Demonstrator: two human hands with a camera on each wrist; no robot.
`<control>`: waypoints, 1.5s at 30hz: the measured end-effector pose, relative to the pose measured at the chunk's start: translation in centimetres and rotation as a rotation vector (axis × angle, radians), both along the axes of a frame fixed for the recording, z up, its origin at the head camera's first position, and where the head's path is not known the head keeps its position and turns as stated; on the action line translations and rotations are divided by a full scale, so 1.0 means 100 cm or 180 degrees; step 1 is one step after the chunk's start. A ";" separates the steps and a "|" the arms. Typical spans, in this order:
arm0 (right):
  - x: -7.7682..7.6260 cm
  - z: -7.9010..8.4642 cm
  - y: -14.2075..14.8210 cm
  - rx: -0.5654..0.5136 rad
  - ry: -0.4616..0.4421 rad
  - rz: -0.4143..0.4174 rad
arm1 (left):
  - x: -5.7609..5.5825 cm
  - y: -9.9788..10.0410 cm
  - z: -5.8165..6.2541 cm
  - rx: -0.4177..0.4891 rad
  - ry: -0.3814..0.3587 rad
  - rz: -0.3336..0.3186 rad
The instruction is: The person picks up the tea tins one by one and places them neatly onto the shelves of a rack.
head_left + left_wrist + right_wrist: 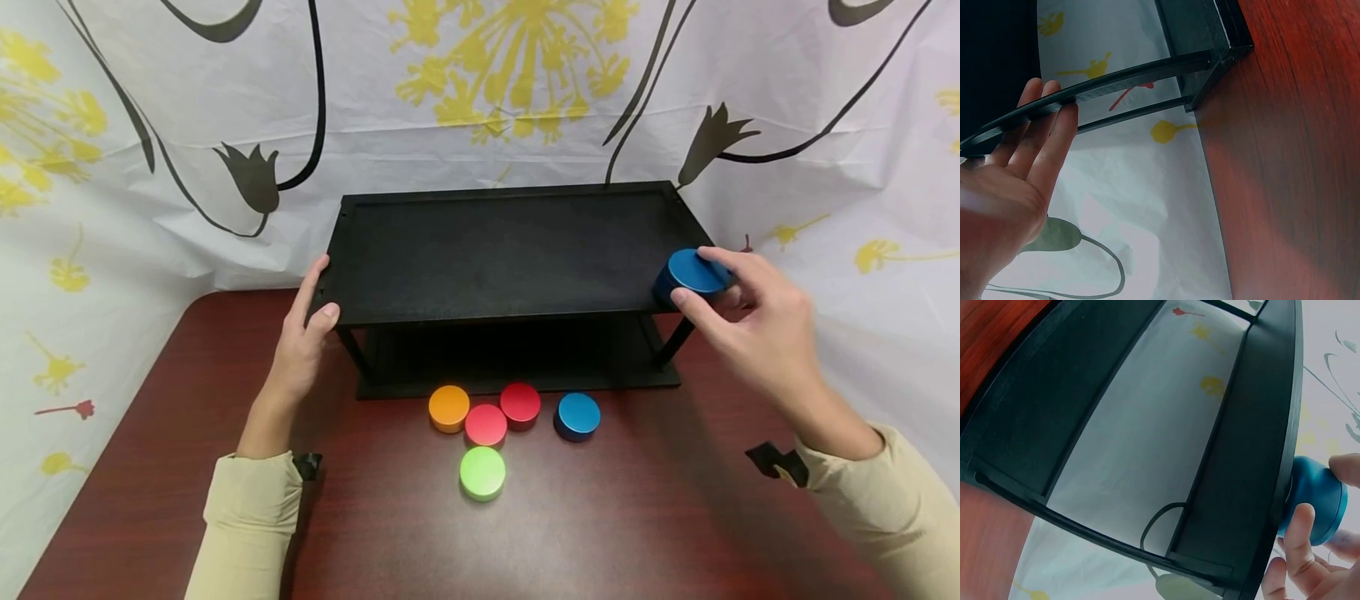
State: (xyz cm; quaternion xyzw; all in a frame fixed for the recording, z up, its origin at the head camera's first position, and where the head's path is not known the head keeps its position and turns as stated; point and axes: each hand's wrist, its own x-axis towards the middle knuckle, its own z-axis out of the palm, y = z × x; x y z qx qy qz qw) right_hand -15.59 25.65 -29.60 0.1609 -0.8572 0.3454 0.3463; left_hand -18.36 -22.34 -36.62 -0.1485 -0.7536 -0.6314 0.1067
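At the front right corner of the black two-tier shelf [487,250], my right hand [765,317] grips a blue cylinder [697,271] between thumb and fingers. From the right wrist view, this blue cylinder [1315,497] sits against the shelf's upper board, with a seam line near its outer end. My left hand [296,350] touches the left edge of the upper board, thumb near the front corner. In the left wrist view the left fingers [1047,144] stretch out fairly straight against the board's edge, and the thumb is mostly hidden.
In front of the shelf, on the dark red table [390,533], stand smaller cylinders: orange [448,408], two red ones [520,405], green [482,473] and blue [577,416]. A white patterned sheet [465,100] hangs behind and beside the shelf.
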 end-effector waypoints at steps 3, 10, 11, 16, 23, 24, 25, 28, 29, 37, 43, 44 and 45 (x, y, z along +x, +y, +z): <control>-0.004 -0.002 0.005 0.0049 -0.0044 -0.0052 | 0.000 0.000 0.000 0.0024 0.0002 0.0003; -0.011 -0.004 0.012 0.0082 -0.0066 -0.0106 | 0.001 0.001 0.000 0.0035 -0.0014 -0.0011; -0.011 -0.004 0.012 0.0086 -0.0066 -0.0112 | 0.001 0.001 0.000 0.0036 -0.0014 -0.0019; -0.012 -0.002 0.012 0.0140 -0.0096 -0.0164 | 0.001 0.001 0.000 0.0028 -0.0005 -0.0002; -0.015 -0.001 0.013 0.0099 -0.0148 -0.0227 | 0.000 0.001 -0.002 -0.0004 0.0005 0.0046; -0.016 -0.001 0.013 0.0092 -0.0143 -0.0230 | 0.000 0.001 -0.002 -0.0012 0.0008 0.0053; -0.017 -0.002 0.013 0.0082 -0.0142 -0.0232 | 0.000 0.001 -0.002 -0.0016 0.0012 0.0057; -0.020 -0.002 0.014 0.0075 -0.0135 -0.0250 | 0.000 0.001 -0.001 -0.0017 0.0025 0.0060; -0.020 -0.002 0.015 0.0065 -0.0141 -0.0257 | 0.000 0.002 -0.001 -0.0012 0.0023 0.0055; -0.024 -0.002 0.016 0.0083 -0.0187 -0.0329 | 0.000 0.002 0.000 0.0047 -0.0012 0.0022; -0.028 -0.003 0.017 0.0085 -0.0187 -0.0334 | 0.000 0.002 0.000 0.0081 -0.0049 0.0012; -0.028 -0.003 0.017 0.0083 -0.0174 -0.0338 | 0.000 0.002 0.000 0.0088 -0.0058 0.0002; -0.029 -0.003 0.017 0.0079 -0.0165 -0.0341 | 0.000 0.002 0.000 0.0100 -0.0062 -0.0008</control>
